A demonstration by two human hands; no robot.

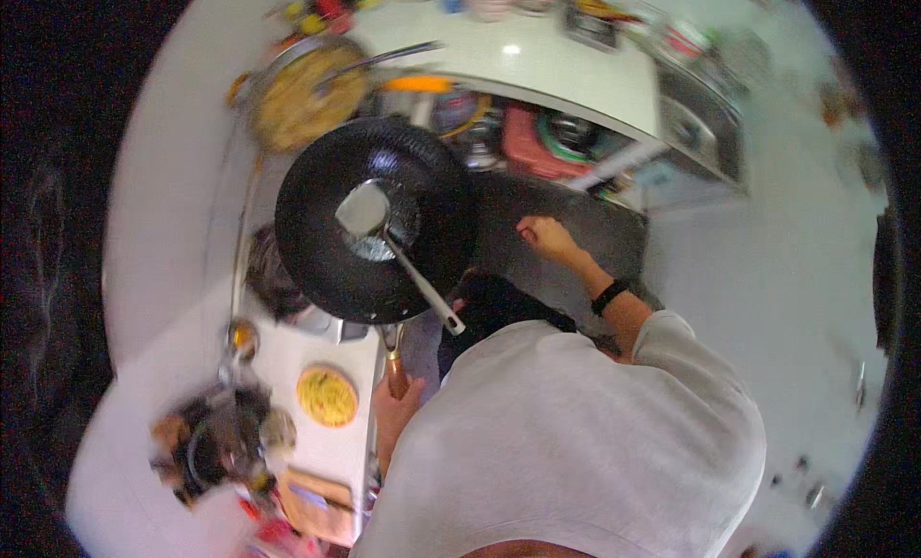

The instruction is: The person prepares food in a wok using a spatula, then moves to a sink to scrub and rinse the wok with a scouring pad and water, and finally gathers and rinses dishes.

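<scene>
A large dark wok (446,220) has a metal wok spatula (424,284) resting in it, its handle reaching over the rim. The wok's bottom looks shiny. My left hand (399,407) is closed around the wok's wooden handle (396,378), at the near side. My right hand (550,238) is off to the right of the wok, above the dark floor, fingers curled with nothing seen in them. On the white counter (338,446), left of my left hand, stands a round dish of yellow food (327,396).
At the upper left is a wide pan of yellowish food (306,101) with long utensils across it. A wooden cutting board (313,518) with a knife (316,497) lies lower left. Ahead, a white worktop (511,72) stands over a shelf with basins (529,144); a sink (687,122) is at its right.
</scene>
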